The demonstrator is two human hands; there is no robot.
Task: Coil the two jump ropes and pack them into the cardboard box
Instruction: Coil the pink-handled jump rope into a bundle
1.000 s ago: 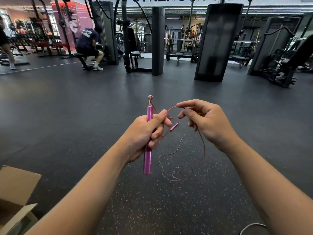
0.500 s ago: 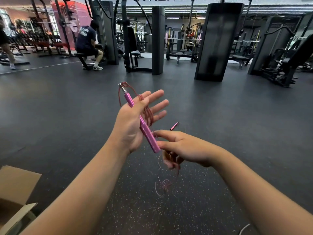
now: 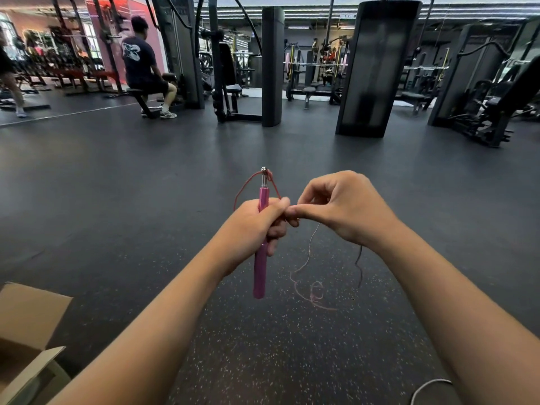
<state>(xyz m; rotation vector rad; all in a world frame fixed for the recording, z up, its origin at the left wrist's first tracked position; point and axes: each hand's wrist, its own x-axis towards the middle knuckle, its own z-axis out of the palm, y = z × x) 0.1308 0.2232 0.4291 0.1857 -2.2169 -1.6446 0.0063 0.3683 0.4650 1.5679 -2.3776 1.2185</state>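
Pink jump rope handle is standing upright again in the left hand, fist now closing around it after lying open-palmed. Right hand is pinching the thin cord, feeding another loop; slack is trailing on floor. Cardboard box is waiting, lower left.

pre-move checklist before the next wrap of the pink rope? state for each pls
1. Left hand closed firmly around the pink handle, handle roughly upright: ok.
2. Right hand pinching the rope cord next to the left thumb: ok.
3. Loops already on the left hand seated and not slipping: cannot tell, the fingers hide them.
4. Slack cord untangled: not ok, the loose cord kinks into a small knot-like loop near the floor.
5. Second handle located: cannot tell, not visible in this view.
6. Cardboard box open and at hand, lower left: ok.
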